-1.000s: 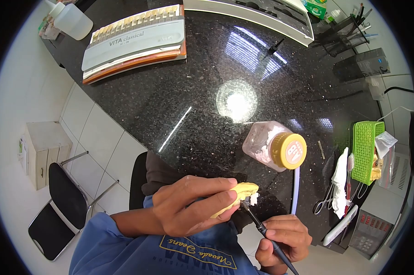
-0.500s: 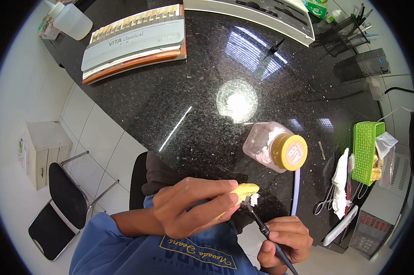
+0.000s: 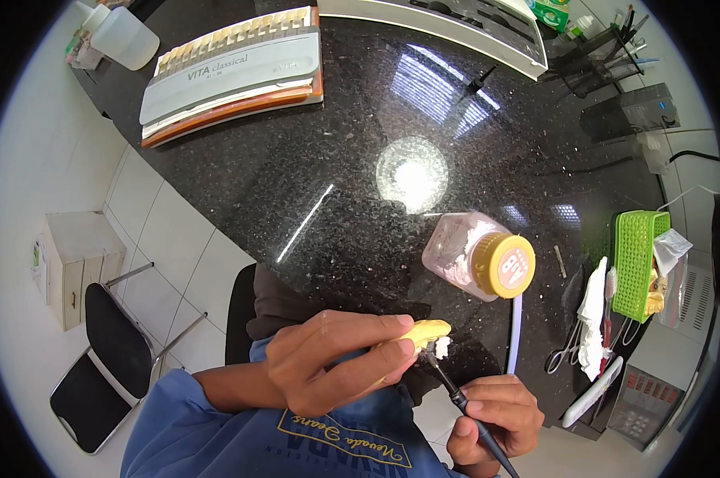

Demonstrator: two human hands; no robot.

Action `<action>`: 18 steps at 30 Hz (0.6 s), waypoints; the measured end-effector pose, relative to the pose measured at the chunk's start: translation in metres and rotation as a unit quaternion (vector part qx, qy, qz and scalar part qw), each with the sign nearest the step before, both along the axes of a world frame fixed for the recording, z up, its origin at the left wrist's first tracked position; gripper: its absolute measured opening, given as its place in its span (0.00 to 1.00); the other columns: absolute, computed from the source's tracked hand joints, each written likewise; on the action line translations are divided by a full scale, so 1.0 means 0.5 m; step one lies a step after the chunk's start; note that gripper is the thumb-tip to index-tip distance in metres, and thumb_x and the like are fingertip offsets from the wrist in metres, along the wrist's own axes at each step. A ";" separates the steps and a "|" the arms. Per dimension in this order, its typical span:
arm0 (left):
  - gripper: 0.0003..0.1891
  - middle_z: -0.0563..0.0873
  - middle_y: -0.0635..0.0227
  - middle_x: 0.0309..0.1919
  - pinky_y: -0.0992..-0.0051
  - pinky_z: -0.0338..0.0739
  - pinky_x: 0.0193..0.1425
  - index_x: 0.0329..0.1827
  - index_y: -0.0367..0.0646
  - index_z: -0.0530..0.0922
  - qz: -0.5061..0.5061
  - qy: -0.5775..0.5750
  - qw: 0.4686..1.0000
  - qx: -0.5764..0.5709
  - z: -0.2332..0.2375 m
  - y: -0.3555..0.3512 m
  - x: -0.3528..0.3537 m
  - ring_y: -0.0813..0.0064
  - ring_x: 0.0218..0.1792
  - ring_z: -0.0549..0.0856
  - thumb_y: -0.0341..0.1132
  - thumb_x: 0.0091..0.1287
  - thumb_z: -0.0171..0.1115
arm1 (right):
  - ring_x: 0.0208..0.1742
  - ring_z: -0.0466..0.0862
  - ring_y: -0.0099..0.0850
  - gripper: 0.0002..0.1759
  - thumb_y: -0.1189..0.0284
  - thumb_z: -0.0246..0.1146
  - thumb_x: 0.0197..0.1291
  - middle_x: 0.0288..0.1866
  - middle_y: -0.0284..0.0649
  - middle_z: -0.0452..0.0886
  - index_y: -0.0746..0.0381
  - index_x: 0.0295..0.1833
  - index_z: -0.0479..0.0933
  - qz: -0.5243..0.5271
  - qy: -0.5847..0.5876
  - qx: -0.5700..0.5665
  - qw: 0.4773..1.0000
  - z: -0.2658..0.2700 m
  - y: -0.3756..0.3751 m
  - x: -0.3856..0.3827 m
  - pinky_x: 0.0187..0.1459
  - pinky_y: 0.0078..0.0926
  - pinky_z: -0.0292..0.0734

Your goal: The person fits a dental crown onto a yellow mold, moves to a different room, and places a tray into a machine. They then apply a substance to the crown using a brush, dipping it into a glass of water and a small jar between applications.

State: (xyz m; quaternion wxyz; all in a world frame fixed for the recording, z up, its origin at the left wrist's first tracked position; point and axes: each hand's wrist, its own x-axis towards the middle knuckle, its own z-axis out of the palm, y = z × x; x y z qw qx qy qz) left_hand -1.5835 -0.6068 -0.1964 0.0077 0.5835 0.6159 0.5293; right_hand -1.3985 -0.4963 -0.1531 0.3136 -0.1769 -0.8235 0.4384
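Note:
My left hand (image 3: 328, 358) pinches a yellow dental cast (image 3: 430, 329) between thumb and fingers, just above my lap at the counter's near edge. A small white piece (image 3: 442, 347) shows at the cast's right side. In my right hand (image 3: 499, 418) is a slim dark-handled tool (image 3: 460, 397), held like a pen. Its metal tip meets the underside of the cast beside the white piece; the exact contact is too small to make out. Beyond the hands is a clear jar (image 3: 453, 247) with a yellow lid and pale contents.
A tooth shade guide (image 3: 232, 68) lies at the back left, near a squeeze bottle (image 3: 125, 38). At right are a green basket (image 3: 632, 263), scissors (image 3: 565, 358) and white tissue (image 3: 591, 319). A pen holder (image 3: 607, 64) stands at the back right. A round glass disc (image 3: 392, 179) rests mid-counter.
Almost nothing differs. The left hand and the cast have shifted very slightly; the tool stays at the cast.

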 end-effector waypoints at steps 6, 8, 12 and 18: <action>0.24 0.85 0.52 0.45 0.79 0.84 0.32 0.50 0.38 0.78 0.001 0.000 1.000 0.000 -0.001 0.000 0.001 0.70 0.36 0.88 0.26 0.51 0.80 | 0.24 0.83 0.34 0.12 0.71 0.69 0.56 0.28 0.45 0.81 0.65 0.38 0.74 -0.004 -0.013 0.004 1.000 -0.003 -0.003 0.004 0.28 0.25 0.78; 0.24 0.85 0.52 0.45 0.79 0.84 0.32 0.50 0.38 0.78 0.001 0.001 1.000 -0.001 -0.002 0.000 0.001 0.70 0.35 0.88 0.26 0.51 0.80 | 0.25 0.85 0.34 0.12 0.75 0.71 0.53 0.28 0.45 0.82 0.65 0.39 0.76 0.010 -0.012 -0.002 1.000 0.001 0.007 0.001 0.28 0.25 0.81; 0.24 0.85 0.52 0.45 0.79 0.84 0.31 0.50 0.38 0.78 -0.001 0.000 1.000 0.005 -0.004 0.001 0.001 0.70 0.35 0.88 0.26 0.51 0.80 | 0.30 0.87 0.38 0.09 0.77 0.69 0.56 0.31 0.50 0.84 0.69 0.40 0.79 -0.007 0.024 -0.034 0.999 0.019 -0.005 -0.014 0.34 0.31 0.84; 0.23 0.85 0.52 0.45 0.79 0.84 0.31 0.50 0.38 0.78 0.000 0.004 1.000 0.007 -0.003 0.002 0.001 0.70 0.34 0.88 0.26 0.52 0.79 | 0.30 0.86 0.37 0.09 0.79 0.69 0.55 0.31 0.50 0.84 0.70 0.40 0.78 0.001 0.022 -0.023 0.999 0.020 -0.002 -0.018 0.34 0.30 0.84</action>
